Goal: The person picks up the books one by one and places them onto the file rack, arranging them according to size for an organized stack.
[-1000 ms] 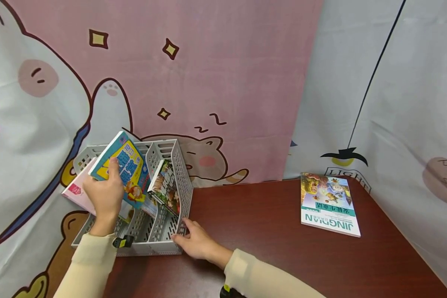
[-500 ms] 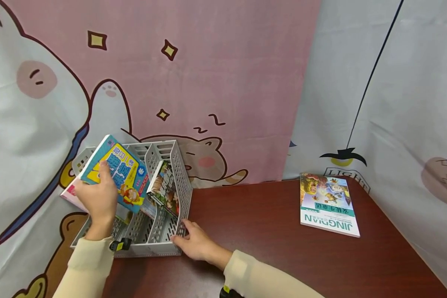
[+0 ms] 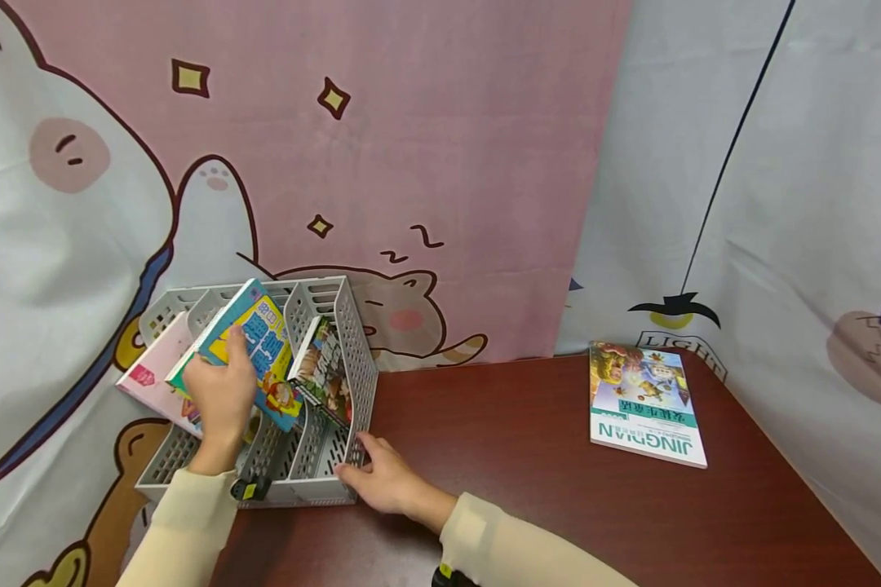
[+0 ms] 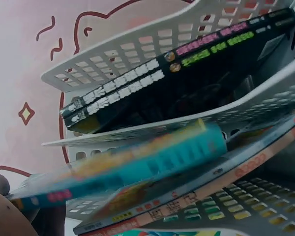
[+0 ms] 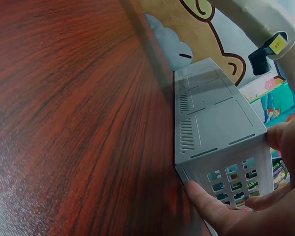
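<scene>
My left hand [image 3: 223,395] grips a teal-and-yellow book [image 3: 267,350] by its near left edge, thumb across the cover. The book is tilted over the middle compartments of a grey perforated desktop book organizer [image 3: 316,491]. In the left wrist view its blurred teal spine [image 4: 162,164] lies beside another book with a pale spine [image 4: 221,179]. My right hand [image 3: 389,477] holds the organizer's front right corner, thumb at the rim and fingers against the side wall. Dark-spined books [image 4: 187,83] lean in the right compartment. A pink book [image 3: 163,371] leans at the left.
A storybook [image 3: 646,403] lies flat on the right of the reddish-brown table [image 3: 499,440]. Behind the organizer hangs a cartoon-printed cloth [image 3: 448,163], close to the table's back edge.
The left hand and the teal-and-yellow book shifted left, then back right and slightly lower. More of the pink book shows now. The right hand stays on the organizer's corner.
</scene>
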A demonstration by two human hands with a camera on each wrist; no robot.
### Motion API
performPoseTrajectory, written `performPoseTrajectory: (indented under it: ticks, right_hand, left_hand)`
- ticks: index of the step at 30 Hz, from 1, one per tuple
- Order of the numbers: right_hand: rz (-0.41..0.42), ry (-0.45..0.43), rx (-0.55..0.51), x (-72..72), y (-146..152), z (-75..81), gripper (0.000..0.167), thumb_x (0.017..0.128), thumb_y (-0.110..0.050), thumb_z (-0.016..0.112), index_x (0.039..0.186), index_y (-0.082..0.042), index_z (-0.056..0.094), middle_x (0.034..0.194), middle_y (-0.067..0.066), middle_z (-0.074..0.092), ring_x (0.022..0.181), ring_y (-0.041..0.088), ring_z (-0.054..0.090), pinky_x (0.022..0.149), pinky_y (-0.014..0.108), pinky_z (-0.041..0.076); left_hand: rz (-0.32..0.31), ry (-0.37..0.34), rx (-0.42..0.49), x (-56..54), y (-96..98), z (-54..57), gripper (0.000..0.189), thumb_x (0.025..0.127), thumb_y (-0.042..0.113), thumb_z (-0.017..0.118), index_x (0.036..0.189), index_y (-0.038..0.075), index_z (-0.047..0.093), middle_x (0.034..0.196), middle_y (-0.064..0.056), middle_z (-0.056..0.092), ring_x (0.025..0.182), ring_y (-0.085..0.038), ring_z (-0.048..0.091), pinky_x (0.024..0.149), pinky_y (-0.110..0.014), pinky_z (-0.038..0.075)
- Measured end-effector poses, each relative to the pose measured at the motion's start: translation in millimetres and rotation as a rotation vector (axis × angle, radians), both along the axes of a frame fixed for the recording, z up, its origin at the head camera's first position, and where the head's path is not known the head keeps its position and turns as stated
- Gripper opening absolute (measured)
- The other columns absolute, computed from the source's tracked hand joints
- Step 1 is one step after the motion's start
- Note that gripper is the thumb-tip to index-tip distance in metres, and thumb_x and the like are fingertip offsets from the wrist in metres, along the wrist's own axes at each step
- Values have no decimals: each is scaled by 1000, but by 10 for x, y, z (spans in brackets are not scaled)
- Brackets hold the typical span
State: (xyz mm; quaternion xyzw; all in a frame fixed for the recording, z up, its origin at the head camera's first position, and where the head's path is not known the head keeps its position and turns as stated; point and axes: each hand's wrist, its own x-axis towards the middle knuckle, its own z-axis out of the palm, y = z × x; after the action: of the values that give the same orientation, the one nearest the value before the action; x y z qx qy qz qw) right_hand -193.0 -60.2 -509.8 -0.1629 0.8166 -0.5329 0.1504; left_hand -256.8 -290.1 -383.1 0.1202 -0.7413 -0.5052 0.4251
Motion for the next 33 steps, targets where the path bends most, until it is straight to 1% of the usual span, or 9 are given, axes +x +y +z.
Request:
performPoseTrajectory:
  ticks: [3, 6, 10, 13, 17, 23, 26, 29, 33]
  right_hand:
    - [0, 2, -3, 6, -10, -4, 79, 103, -44, 73, 166, -7, 45, 156, 22, 56, 104, 15, 75, 91, 32, 61]
    - [0, 4, -2, 4, -11, -4, 78, 103, -44, 74, 166, -6, 46, 156, 22, 56, 103, 15, 75, 90, 32, 61]
    - [-3, -3, 1, 8, -10, -10, 79, 103, -45, 74, 166, -7, 46, 157, 22, 56, 103, 14, 75, 89, 31, 61]
    - [-5, -3, 0, 7, -11, -16, 79, 103, -46, 74, 166, -7, 46, 157, 22, 56, 103, 13, 75, 89, 30, 60]
    - [-4, 5, -6, 1, -14, -15, 78, 103, -44, 74, 166, -6, 46, 156, 23, 56, 103, 14, 75, 89, 31, 60]
    - [-5, -1, 2, 7, -10, -13, 77, 104, -43, 73, 166, -7, 46, 157, 22, 56, 103, 13, 74, 90, 32, 60]
    - [-7, 0, 5, 9, -12, -5, 77, 103, -44, 73, 166, -8, 46, 157, 21, 56, 103, 13, 75, 91, 32, 60]
    - [-8, 0, 0, 12, -12, 10, 78, 103, -44, 74, 166, -8, 46, 157, 21, 56, 104, 15, 76, 93, 34, 61]
    - [-7, -5, 4, 14, -8, 15, 78, 103, -45, 73, 166, -8, 46, 159, 21, 55, 105, 14, 75, 94, 34, 60]
  left_hand:
    - [21, -43, -75, 15, -21, -43, 46, 109, 47, 66, 126, 7, 79, 109, -25, 83, 68, 15, 67, 58, -8, 54]
    - [45, -88, -126, 17, -28, -59, 47, 109, 51, 65, 119, 8, 81, 100, -20, 84, 63, 15, 63, 53, -9, 50]
    - [67, -140, -165, 38, -2, -44, 49, 109, 50, 64, 82, 10, 71, 63, -3, 66, 47, -2, 52, 43, -23, 40]
    - [56, -154, -205, 62, 41, -25, 52, 108, 44, 63, 68, 13, 56, 51, 5, 48, 44, -15, 44, 44, -32, 34]
    - [31, -140, -231, 78, 85, -15, 46, 108, 36, 63, 67, 16, 56, 50, 7, 45, 45, -16, 42, 46, -33, 34]
    - [1, -106, -200, 97, 64, 6, 49, 107, 27, 65, 62, 15, 48, 44, 9, 36, 35, -8, 32, 36, -29, 26]
    - [8, -59, -177, 92, 44, 26, 42, 106, 24, 66, 65, 15, 56, 47, 11, 41, 37, -5, 34, 37, -27, 27]
    - [-12, -56, -173, 73, 40, 31, 35, 107, 26, 64, 74, 12, 66, 50, 11, 47, 39, -5, 37, 39, -26, 29]
    - [-83, -132, -154, 57, 50, -23, 32, 110, 30, 60, 99, 8, 80, 58, 10, 55, 39, -5, 39, 38, -26, 31]
